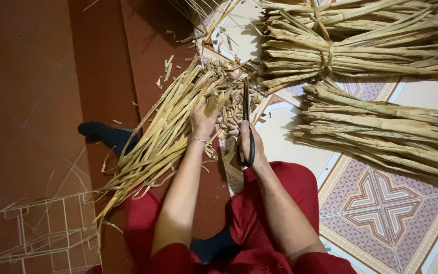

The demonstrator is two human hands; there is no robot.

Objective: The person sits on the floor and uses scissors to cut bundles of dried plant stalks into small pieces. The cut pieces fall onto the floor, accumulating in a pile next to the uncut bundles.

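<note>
A loose sheaf of long, pale dried plant stalks [163,127] is lying slantwise across the person's lap and the dark red floor [31,101]. The left hand [202,122] is gripping its upper ends, fingers clamped around them. The right hand [252,147] is holding black-handled scissors [246,122], fingers closed through the loops, blades pointing away beside the stalk tips. Short cut scraps [229,109] are littering the patterned tile floor [381,203], where two tied bundles of the same stalks [361,45] are resting
</note>
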